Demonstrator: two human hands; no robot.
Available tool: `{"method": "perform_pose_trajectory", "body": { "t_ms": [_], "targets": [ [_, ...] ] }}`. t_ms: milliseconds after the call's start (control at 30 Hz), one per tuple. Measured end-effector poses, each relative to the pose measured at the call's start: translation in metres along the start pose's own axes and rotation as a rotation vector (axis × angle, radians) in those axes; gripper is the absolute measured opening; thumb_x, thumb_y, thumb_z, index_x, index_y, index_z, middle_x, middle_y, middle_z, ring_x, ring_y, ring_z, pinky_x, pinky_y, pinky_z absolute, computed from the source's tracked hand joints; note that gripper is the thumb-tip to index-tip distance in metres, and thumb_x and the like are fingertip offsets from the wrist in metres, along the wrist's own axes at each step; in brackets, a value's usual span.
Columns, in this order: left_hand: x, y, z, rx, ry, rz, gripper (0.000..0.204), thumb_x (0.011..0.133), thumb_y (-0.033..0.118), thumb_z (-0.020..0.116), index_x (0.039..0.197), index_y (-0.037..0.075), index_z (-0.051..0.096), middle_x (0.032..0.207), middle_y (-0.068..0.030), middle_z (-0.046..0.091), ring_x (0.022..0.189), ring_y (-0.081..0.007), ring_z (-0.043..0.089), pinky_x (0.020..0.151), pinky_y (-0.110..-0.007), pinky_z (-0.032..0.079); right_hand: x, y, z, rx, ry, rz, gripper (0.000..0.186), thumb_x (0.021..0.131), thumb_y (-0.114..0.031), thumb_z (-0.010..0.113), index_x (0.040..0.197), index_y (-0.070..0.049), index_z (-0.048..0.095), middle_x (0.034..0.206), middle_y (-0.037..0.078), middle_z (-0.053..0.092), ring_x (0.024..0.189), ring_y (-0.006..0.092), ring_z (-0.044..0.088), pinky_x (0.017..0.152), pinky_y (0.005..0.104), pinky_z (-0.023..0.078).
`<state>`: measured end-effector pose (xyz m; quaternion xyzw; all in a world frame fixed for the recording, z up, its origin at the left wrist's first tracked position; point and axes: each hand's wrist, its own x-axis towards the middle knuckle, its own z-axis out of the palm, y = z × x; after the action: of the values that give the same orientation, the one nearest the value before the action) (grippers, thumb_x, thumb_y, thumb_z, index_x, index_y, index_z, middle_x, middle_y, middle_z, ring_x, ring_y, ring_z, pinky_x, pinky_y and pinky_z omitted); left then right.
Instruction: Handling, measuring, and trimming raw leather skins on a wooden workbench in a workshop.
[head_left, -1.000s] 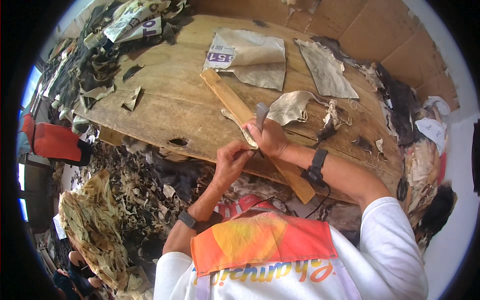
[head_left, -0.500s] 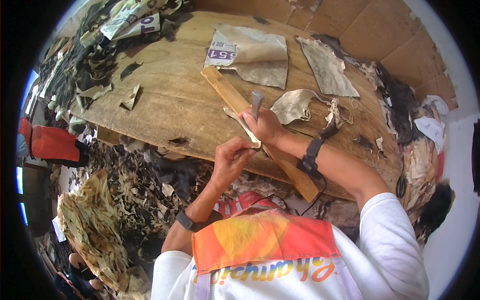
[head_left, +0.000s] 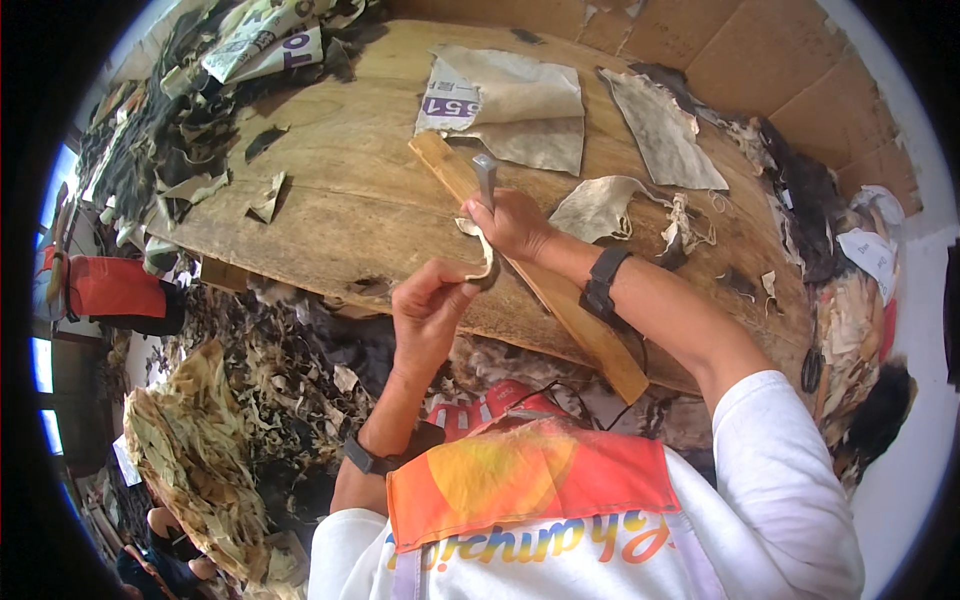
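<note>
My left hand (head_left: 432, 300) is closed, thumb and fingers pinching the near end of a thin, curled strip of hide (head_left: 489, 252), pale on one face and darker on the other. My right hand (head_left: 512, 225) is wrapped round a flat grey metal tool (head_left: 485, 172) whose squared end sticks up above the fist; its lower end is hidden. The strip's far end reaches the right fist's thumb side. Beneath the right hand a narrow wooden board (head_left: 580, 335) lies slantwise over the big worn wooden work board (head_left: 340, 150), its near end jutting past the edge.
Behind the hands lie a folded pale hide piece (head_left: 530, 115), another hide panel (head_left: 665, 130) and a curled scrap (head_left: 597, 208). Dark fur scraps (head_left: 190, 120) heap up at the left. A pile of yellowish hide pieces (head_left: 195, 450) stands low on the left, near a person's red clothing (head_left: 115, 287).
My left hand has drawn left and slightly up, and the strip now curves between both hands. My right hand has shifted slightly left and up with the metal tool.
</note>
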<state>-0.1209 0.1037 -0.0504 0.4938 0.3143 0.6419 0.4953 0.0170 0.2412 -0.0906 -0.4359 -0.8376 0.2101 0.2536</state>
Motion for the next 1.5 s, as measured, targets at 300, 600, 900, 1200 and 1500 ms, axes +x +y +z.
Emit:
{"method": "perform_pose_trajectory", "body": {
  "t_ms": [300, 600, 900, 1200, 1500],
  "targets": [
    [0.007, 0.043, -0.023, -0.031, 0.127, 0.186, 0.013, 0.081, -0.004, 0.056, 0.093, 0.0, 0.056, 0.089, -0.0048, 0.061, 0.077, -0.0095, 0.056, 0.069, -0.022, 0.043, 0.011, -0.005, 0.0, -0.012, -0.048, 0.036, 0.038, 0.086, -0.037, 0.039, 0.082, -0.007, 0.062, 0.074, 0.018, 0.062, 0.073, 0.0356, 0.059, 0.069, 0.0431, 0.045],
    [-0.077, 0.103, -0.175, 1.355, -0.379, -0.667, 0.018, 0.071, 0.009, 0.071, 0.082, -0.002, 0.061, 0.066, -0.0065, 0.061, 0.063, -0.0152, 0.06, 0.053, -0.03, 0.043, -0.046, -0.045, -0.086, 0.161, -0.165, 0.141, 0.018, 0.082, -0.017, 0.05, 0.087, -0.003, 0.061, 0.086, 0.016, 0.061, 0.078, 0.0307, 0.058, 0.073, 0.0359, 0.045],
    [-0.041, 0.067, -0.096, 0.907, -0.633, -0.509, 0.037, 0.073, 0.005, 0.067, 0.108, -0.001, 0.056, 0.091, -0.0179, 0.064, 0.086, -0.028, 0.063, 0.07, -0.034, 0.05, -0.16, -0.063, -0.081, -0.437, -0.303, 0.43, 0.062, 0.069, -0.043, 0.069, 0.112, -0.003, 0.048, 0.099, 0.019, 0.05, 0.085, 0.0359, 0.058, 0.071, 0.0434, 0.046],
    [-0.01, 0.016, -0.011, 0.862, -0.634, -0.305, 0.027, 0.08, 0.008, 0.058, 0.104, -0.003, 0.057, 0.077, -0.015, 0.063, 0.074, -0.0241, 0.063, 0.066, -0.032, 0.048, -0.165, -0.01, -0.122, 0.085, -0.187, 0.553, 0.052, 0.065, -0.046, 0.066, 0.089, -0.001, 0.061, 0.072, 0.012, 0.062, 0.066, 0.0231, 0.06, 0.063, 0.0346, 0.047],
    [0.018, -0.049, 0.056, 1.37, -0.115, -0.406, 0.043, 0.073, 0.036, 0.065, 0.095, 0.0, 0.058, 0.077, -0.0203, 0.063, 0.078, -0.0381, 0.06, 0.068, -0.043, 0.046, -0.221, 0.145, -0.282, -0.399, 0.157, 0.698, 0.044, 0.067, -0.035, 0.064, 0.096, -0.003, 0.058, 0.08, 0.014, 0.061, 0.073, 0.0251, 0.06, 0.065, 0.0362, 0.046]
  ]
}}
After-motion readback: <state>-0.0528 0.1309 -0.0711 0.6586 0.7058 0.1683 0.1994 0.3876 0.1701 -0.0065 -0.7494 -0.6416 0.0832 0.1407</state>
